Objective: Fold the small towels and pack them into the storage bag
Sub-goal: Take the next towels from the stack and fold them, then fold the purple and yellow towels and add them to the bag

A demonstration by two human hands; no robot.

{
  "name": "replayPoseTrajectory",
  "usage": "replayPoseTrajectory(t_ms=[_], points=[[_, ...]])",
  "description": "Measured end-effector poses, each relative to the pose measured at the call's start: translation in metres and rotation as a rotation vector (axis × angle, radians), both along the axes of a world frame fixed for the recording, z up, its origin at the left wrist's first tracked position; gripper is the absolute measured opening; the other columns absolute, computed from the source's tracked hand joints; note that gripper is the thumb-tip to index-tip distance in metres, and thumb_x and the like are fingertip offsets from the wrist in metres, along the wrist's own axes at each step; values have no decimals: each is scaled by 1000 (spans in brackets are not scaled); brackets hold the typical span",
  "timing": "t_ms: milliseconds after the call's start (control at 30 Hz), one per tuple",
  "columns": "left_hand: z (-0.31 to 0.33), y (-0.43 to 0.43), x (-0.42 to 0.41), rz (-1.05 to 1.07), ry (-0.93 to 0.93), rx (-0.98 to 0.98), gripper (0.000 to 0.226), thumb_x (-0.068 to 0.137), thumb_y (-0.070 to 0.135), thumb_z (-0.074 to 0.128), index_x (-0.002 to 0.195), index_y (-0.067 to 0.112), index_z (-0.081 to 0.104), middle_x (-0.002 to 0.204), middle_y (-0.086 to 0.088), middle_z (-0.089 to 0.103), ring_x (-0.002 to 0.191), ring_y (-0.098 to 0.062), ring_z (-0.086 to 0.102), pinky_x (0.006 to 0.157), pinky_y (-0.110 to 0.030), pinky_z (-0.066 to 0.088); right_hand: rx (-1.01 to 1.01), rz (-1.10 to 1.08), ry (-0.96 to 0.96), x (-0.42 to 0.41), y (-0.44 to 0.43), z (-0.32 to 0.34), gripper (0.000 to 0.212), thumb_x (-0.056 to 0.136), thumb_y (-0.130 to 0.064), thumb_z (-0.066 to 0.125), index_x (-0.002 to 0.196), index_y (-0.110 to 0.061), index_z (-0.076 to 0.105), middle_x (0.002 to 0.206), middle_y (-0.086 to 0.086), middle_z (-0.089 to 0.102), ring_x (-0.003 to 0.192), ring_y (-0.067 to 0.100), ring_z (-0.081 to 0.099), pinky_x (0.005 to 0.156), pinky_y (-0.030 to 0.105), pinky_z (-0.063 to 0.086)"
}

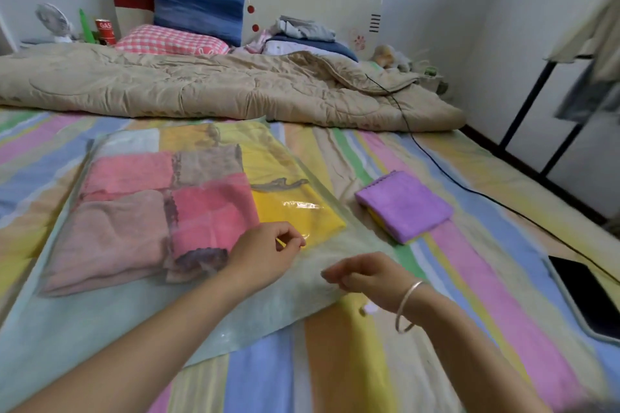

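Left grip and right grip over the storage bag on the bed.
Left grip curled on the film, hold unclear; right grip loosely curled, empty. Folded towels lie inside the bag, a purple towel beside it on the striped sheet. A red can reads "GAS".

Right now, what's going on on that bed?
A person is packing folded towels into a clear storage bag lying flat on the striped bed sheet. Pink towels, brownish towels and a yellow towel are already inside. The left hand is at the bag's film by the yellow towel; whether it pinches is unclear. The right hand, loosely curled, hovers over the bag's near edge with nothing visible in it. A folded purple towel lies outside, to the right.
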State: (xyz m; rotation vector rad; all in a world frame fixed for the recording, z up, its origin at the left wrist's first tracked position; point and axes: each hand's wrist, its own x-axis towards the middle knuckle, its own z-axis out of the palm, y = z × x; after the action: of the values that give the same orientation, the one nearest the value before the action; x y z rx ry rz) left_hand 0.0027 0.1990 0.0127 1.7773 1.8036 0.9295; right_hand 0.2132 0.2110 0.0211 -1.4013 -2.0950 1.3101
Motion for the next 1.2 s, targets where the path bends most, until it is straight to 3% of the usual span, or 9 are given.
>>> replayPoseTrajectory(t_ms=[133, 267, 333, 500, 567, 700, 967, 1100, 1200], points=[[-8, -2, 9, -58, 171, -118, 10, 87, 34, 58, 85, 32, 68, 86, 19, 68, 65, 2, 56, 65, -24, 47, -177, -401, 249, 33, 29, 20, 32, 89, 7, 40, 73, -4, 64, 69, 7, 69, 58, 16, 66, 59, 28, 56], [-18, -4, 10, -124, 250, -217, 8, 85, 32, 61, 89, 29, 68, 87, 20, 63, 69, 2, 54, 76, -24, 49, -226, -904, 465, 52, 80, -13, 29, 93, 2, 42, 118, -5, 54, 82, 13, 54, 56, 20, 51, 44, 26, 49], [-22, -4, 10, -135, 260, -217, 6, 82, 35, 64, 87, 32, 66, 91, 19, 62, 70, 2, 53, 80, -24, 50, -288, -1023, 496, 56, 98, -30, 27, 91, -2, 45, 116, -5, 53, 73, 11, 47, 50, 19, 44, 38, 21, 44], [-26, -7, 9, -199, 325, -236, 41, 67, 57, 73, 101, 39, 59, 104, 19, 55, 71, 6, 50, 73, -17, 42, -347, -1074, 605, 75, 112, -45, 8, 91, -12, 55, 89, -12, 47, 84, 8, 51, 81, 28, 61, 79, 38, 54], [-25, -10, 10, -248, 407, -242, 59, 59, 65, 74, 109, 41, 54, 106, 21, 50, 73, 6, 47, 71, -16, 39, -374, -990, 629, 78, 112, -44, 17, 95, -17, 55, 81, -16, 45, 87, 6, 50, 73, 22, 55, 75, 33, 51], [-24, -13, 12, -275, 515, -238, 70, 58, 63, 73, 119, 41, 46, 112, 20, 45, 82, 0, 43, 76, -23, 38, -380, -1075, 327, 72, 127, -39, 40, 78, -43, 71, 88, -9, 51, 80, 10, 53, 57, 22, 48, 61, 32, 48], [-19, -16, 16, -334, 564, -252, 79, 61, 64, 73, 129, 39, 41, 121, 19, 42, 86, 1, 41, 78, -21, 36, -175, -1057, 219, 96, 105, -14, 19, 69, -20, 53, 81, -5, 52, 68, 12, 51, 60, 27, 54, 62, 34, 53], [-20, -15, 20, -342, 630, -230, 79, 65, 61, 71, 133, 37, 38, 125, 18, 40, 89, 0, 42, 77, -22, 36, -44, -899, -257, 132, 79, 0, 17, 85, -18, 48, 82, -3, 54, 70, 14, 56, 64, 30, 58, 62, 32, 49], [-20, -13, 22, -348, 613, -226, 67, 69, 54, 68, 128, 38, 42, 120, 17, 42, 82, -2, 42, 76, -24, 39, 154, -757, -762, 152, 65, 3, 31, 85, -20, 48, 114, -10, 47, 103, 15, 64, 94, 34, 63, 73, 34, 44]])
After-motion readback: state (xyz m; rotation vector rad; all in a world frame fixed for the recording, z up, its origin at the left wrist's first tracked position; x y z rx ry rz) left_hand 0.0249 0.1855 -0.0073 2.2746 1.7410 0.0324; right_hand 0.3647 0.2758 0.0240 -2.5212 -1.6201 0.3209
